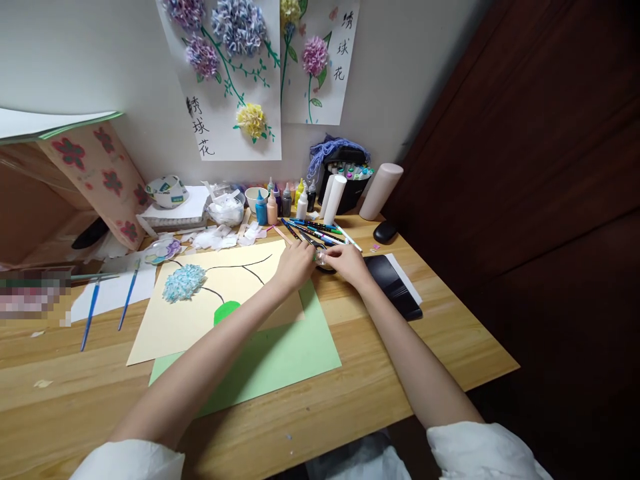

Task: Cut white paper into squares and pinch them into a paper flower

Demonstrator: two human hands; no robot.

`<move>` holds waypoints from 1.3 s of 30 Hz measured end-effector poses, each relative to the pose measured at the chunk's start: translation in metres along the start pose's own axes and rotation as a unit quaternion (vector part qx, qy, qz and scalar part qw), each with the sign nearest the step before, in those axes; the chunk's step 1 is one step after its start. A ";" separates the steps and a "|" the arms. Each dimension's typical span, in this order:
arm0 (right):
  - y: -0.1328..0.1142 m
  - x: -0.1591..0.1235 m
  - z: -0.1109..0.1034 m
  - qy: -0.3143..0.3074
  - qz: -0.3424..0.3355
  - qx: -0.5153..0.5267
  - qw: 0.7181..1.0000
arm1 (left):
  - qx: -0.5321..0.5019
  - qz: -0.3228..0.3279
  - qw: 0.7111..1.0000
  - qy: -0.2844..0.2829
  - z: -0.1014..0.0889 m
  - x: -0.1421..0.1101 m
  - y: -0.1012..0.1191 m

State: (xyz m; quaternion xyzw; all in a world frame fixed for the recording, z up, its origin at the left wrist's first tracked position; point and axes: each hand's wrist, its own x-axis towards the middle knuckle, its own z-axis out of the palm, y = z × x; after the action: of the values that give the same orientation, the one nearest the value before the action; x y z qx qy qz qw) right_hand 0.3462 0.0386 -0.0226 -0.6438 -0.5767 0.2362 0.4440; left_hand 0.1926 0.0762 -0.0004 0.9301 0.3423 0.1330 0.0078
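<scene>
My left hand (299, 261) and my right hand (346, 260) meet over the table near the pens. Both have their fingers bent together around a small clear, shiny thing (320, 256), too small and too covered to name. Something dark shows just behind and under it. Left of my left hand lies a cream sheet (165, 333) with a blue paper flower (184, 283), drawn dark stems and a green shape (227, 312). A green sheet (280, 360) lies under the cream one. My left forearm crosses over both sheets and hides part of them.
Several pens (315, 230) lie beyond my hands, with paint bottles (287, 200) and white tubes (335, 200) behind. At right are a black case (393, 283) and a mouse (385, 232). Brushes (91, 315), paper scraps (215, 237) and a tape roll (167, 192) lie left.
</scene>
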 end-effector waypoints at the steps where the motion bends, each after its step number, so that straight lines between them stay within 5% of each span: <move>1: 0.001 0.000 -0.001 -0.006 0.003 0.003 1.000 | 0.008 0.004 1.000 0.000 -0.001 0.001 0.000; 10: -0.009 0.000 -0.003 -0.042 -0.021 0.062 0.997 | 0.033 0.056 0.998 -0.012 -0.009 -0.004 -0.003; 20: -0.004 0.009 -0.029 0.049 0.021 0.212 0.976 | 0.002 0.006 1.000 -0.010 -0.003 -0.010 -0.030; 26: -0.034 -0.014 0.009 -0.051 0.013 0.248 0.967 | -0.047 0.015 0.999 -0.019 -0.035 -0.034 -0.053; 30: -0.062 -0.040 0.046 -0.148 0.019 0.271 0.951 | -0.121 -0.057 0.990 0.045 -0.058 -0.098 -0.088; 34: -0.086 -0.064 0.091 -0.236 0.005 0.197 0.952 | -0.164 -0.102 0.981 0.030 -0.062 -0.158 -0.111; 39: -0.100 -0.072 0.133 -0.199 -0.172 0.062 0.963 | -0.198 -0.121 0.972 0.023 -0.057 -0.194 -0.120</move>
State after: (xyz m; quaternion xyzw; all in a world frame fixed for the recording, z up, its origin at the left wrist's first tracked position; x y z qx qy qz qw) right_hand 0.1682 0.0038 -0.0184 -0.4466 -0.7396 0.3150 0.3929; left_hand -0.0393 0.0396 -0.0049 0.8586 0.4190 0.2178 0.1998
